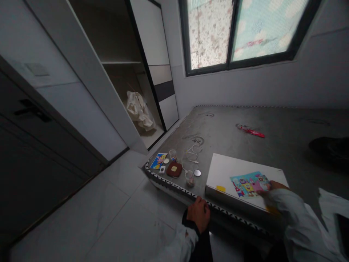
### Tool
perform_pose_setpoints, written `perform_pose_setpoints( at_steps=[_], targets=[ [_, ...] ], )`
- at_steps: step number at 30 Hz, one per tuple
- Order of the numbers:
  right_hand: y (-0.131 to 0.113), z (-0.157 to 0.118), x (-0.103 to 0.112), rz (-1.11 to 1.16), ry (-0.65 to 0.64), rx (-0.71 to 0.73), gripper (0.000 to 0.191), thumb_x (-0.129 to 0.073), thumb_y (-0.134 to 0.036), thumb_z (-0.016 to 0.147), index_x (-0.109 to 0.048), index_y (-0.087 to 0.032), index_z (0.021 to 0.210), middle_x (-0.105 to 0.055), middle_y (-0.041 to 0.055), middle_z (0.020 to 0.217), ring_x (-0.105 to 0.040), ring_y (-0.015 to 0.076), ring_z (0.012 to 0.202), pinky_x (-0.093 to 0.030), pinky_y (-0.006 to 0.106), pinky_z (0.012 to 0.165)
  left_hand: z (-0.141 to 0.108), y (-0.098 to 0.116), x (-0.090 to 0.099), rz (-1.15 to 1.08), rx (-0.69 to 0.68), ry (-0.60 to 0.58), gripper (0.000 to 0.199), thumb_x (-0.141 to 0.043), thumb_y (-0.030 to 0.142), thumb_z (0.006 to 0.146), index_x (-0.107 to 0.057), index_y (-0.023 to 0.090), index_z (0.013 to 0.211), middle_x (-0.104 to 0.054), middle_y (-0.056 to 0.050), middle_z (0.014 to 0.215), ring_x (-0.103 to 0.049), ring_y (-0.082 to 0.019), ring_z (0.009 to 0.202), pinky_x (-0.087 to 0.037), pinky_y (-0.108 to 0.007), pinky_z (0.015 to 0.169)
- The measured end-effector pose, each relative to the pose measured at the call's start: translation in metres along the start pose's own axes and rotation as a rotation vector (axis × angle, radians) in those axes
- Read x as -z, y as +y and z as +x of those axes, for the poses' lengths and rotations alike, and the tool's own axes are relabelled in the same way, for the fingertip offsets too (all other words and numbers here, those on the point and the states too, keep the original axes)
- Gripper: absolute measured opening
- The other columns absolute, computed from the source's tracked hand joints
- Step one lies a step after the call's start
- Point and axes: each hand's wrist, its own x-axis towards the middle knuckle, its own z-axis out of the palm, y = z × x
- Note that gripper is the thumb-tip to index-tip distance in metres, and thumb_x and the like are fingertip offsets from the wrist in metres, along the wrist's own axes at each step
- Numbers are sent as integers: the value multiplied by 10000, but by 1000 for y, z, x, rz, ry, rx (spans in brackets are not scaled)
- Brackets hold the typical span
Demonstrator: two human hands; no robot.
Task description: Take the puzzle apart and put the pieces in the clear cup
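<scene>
Right hand (268, 188) rests on a colourful printed sheet (249, 184) lying on the white board (240, 174) at the near edge of the bare mattress (272, 145); its fingers are blurred, so a grasp cannot be confirmed. Left hand (199, 214) is curled loosely at the mattress edge, holding nothing. A second printed card (158, 160), a dark red case (174, 169), a white cable (192, 153) and 2 small clear cups (190, 178) lie untouched nearby. Judged stage: work on the sheet barely begun.
</scene>
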Motion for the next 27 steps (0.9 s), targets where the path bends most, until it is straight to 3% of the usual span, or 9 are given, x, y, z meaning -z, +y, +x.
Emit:
perform_pose_setpoints(
  at_steps=[3,6,10,13,20,27],
  targets=[
    [-10,-7,14,-49,-66,-25,261,-680,-354,761,-590,-237,546,-687,139,684,-635,237,554,-489,366,574,0,-4,0,-31,-1,10,215,-456,243,956,-671,243,975,-652,-20,1108,-657,-146,935,-439,-263,777],
    [-34,-12,31,-73,-60,0,205,-619,-374,853,-708,-192,824,-727,88,797,-680,215,687,-510,341,648,-1,-8,2,-60,-5,18,208,-465,249,955,-672,238,964,-652,-24,1121,-655,-148,941,-435,-260,772],
    [-89,-10,48,-64,3,122,319,-602,-418,921,-690,-181,1114,-736,48,911,-688,185,810,-527,335,755,-4,-13,6,-84,2,32,205,-470,251,954,-674,234,960,-657,-26,1113,-656,-148,921,-429,-261,748],
    [-138,1,50,-65,28,239,344,-578,-434,966,-642,-176,1183,-707,48,1000,-668,174,881,-535,383,840,-6,-19,9,-100,7,47,205,-465,251,961,-670,236,953,-658,-21,1087,-656,-145,894,-420,-262,723],
    [-232,28,28,-157,12,338,360,-585,-412,973,-598,-200,1264,-652,72,1151,-649,191,969,-559,400,846,-8,-41,18,-151,11,79,185,-492,219,945,-676,237,936,-657,-12,1081,-645,-136,897,-410,-254,733],
    [-283,52,-13,-294,-140,397,369,-598,-409,965,-596,-209,1275,-622,88,1242,-631,207,1038,-555,420,878,-9,-63,21,-166,61,112,180,-491,211,946,-661,227,892,-626,-11,1012,-622,-131,825,-395,-255,704]
  ],
)
